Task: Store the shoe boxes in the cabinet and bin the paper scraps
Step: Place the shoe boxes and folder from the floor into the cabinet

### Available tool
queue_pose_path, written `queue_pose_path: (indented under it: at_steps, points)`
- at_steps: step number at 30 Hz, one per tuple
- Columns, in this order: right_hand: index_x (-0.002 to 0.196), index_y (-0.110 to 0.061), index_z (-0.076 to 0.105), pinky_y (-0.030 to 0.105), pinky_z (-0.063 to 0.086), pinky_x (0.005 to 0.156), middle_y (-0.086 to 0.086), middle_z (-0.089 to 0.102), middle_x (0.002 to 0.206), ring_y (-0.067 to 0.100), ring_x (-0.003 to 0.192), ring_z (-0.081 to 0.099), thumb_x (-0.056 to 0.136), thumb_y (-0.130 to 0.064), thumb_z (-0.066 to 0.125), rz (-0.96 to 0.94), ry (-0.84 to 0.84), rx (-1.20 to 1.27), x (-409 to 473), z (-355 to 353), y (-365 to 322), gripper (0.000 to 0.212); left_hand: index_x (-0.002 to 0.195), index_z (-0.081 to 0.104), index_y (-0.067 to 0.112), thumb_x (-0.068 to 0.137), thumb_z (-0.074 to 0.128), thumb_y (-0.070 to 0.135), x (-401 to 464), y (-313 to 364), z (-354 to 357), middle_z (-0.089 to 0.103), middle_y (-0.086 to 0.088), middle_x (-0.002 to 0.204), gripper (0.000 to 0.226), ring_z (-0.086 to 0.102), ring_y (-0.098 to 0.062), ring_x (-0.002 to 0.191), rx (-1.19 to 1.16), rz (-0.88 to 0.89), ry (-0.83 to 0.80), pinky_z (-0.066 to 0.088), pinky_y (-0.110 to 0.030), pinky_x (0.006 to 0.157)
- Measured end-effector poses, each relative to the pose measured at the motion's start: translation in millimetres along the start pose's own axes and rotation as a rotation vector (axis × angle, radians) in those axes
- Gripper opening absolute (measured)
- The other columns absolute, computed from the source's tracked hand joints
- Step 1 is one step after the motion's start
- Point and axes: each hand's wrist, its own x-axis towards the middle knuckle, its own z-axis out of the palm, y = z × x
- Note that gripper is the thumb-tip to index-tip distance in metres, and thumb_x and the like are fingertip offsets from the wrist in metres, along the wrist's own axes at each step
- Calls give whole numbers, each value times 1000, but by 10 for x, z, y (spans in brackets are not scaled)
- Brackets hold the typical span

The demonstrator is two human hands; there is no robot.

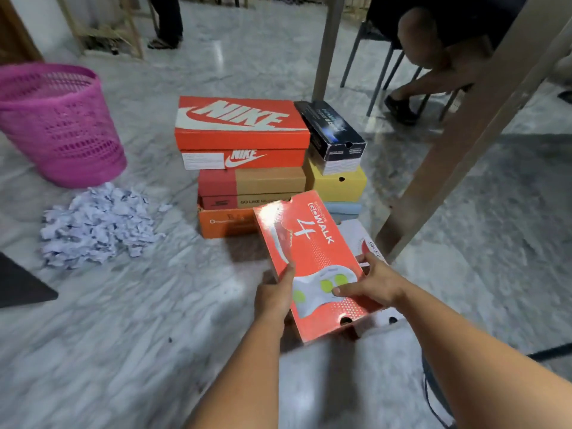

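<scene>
Boxes first: I count nine cardboard shoe boxes on the grey marbled floor [154,320]. One stack holds an orange Nike box with a white swoosh [241,131], a red-and-brown box reading "GO LIKE N…" [252,187], and an orange box [226,224] at the bottom. Just beside it stand a black box with blurred writing [331,128] tilted on a white one [340,165], a yellow box [337,184] and a pale blue box [343,209].

Nearest me, the glossy orange-red box marked "GOwalk 4" [315,264], printed with a white shoe sole and green dots, is tilted over a white box [359,239]. My left hand [275,295] grips its left edge, thumb on the lid; my right hand [371,280] holds the right edge, thumb across the lid.

One heap of pale lilac paper scraps [99,226] lies on the floor just beside one pink plastic lattice basket [58,125].
</scene>
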Motion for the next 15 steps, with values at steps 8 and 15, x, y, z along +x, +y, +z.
queue_pose_path:
  at_steps: [8,15]
  points:
    - [125,-53,47,51,61,60,0,70,120,31,105,68,59,-33,91,-39,-435,-275,-205,1486,-717,82,113,63,31,74,77,64,-442,-928,-1640,75,7,102,53,72,-16,87,-386,-159,154,53,-25,55]
    - [135,-43,50,38,58,55,8,76,100,31,77,76,65,-17,82,-228,-738,-389,-567,3311,-1582,81,66,70,12,59,70,85,-815,-1725,-3267,74,-5,67,73,74,-25,69,-358,-176,572,63,-42,70]
